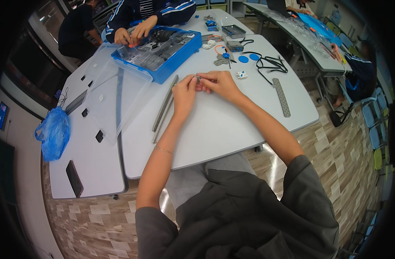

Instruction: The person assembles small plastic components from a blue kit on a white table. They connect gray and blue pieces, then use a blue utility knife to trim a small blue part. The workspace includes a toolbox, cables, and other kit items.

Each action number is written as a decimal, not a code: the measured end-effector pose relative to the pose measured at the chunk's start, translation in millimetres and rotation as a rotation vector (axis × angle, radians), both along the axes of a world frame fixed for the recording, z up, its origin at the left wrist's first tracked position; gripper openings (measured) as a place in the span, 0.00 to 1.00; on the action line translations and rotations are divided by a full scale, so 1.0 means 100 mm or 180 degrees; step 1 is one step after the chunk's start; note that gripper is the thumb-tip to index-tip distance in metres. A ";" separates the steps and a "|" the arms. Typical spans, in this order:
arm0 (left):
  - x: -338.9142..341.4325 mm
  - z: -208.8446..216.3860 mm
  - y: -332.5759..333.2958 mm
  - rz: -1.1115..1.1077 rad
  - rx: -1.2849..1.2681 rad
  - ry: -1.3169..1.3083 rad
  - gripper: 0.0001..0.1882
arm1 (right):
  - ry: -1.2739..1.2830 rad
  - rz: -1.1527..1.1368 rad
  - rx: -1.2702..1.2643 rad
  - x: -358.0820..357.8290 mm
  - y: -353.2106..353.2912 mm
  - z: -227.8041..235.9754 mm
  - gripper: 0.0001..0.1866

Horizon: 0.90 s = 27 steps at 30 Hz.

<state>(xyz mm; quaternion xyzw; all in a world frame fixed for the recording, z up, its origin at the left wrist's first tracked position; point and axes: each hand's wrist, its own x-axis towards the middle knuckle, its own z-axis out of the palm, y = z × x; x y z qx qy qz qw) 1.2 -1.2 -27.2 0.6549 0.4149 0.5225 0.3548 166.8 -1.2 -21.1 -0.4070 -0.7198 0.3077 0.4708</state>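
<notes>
My left hand and my right hand meet above the white table, fingers pinched together on a small grey part. Its kind is mostly hidden by my fingertips. Just left of my left hand lie two long grey bars, side by side. A small white piece with blue pegs sits right of my right hand. Farther right is a grey perforated strip. Beyond my hands stands an open blue case of parts, with a co-worker's hands reaching into it.
The case's clear lid spreads left across the table joint. Black cables, blue discs and a grey box lie at the far right. On the left table are a blue plastic bag and a phone.
</notes>
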 end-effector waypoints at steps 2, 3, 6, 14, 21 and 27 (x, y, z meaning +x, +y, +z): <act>0.00 0.00 -0.02 0.0035 0.0036 0.0020 0.12 | -0.0064 -0.0122 -0.0060 -0.03 0.01 -0.03 0.15; 0.00 0.00 -0.03 0.0034 0.0039 -0.0005 0.12 | -0.0034 -0.0098 0.0055 -0.05 0.00 -0.05 0.15; 0.00 0.00 -0.04 0.0097 0.0120 0.0071 0.12 | -0.0051 -0.0214 0.0251 -0.10 -0.02 -0.09 0.15; 0.07 0.00 -0.06 0.0466 0.0798 0.0715 0.08 | -0.0226 -0.0536 0.0288 -0.22 -0.09 -0.01 0.17; 0.07 0.04 -0.08 0.0517 0.0419 0.0521 0.10 | -0.0365 -0.0496 -0.0007 -0.23 -0.14 0.12 0.19; 0.08 0.01 -0.05 0.0510 0.0390 0.0288 0.09 | -0.0085 -0.0344 -0.0157 -0.19 -0.12 0.12 0.17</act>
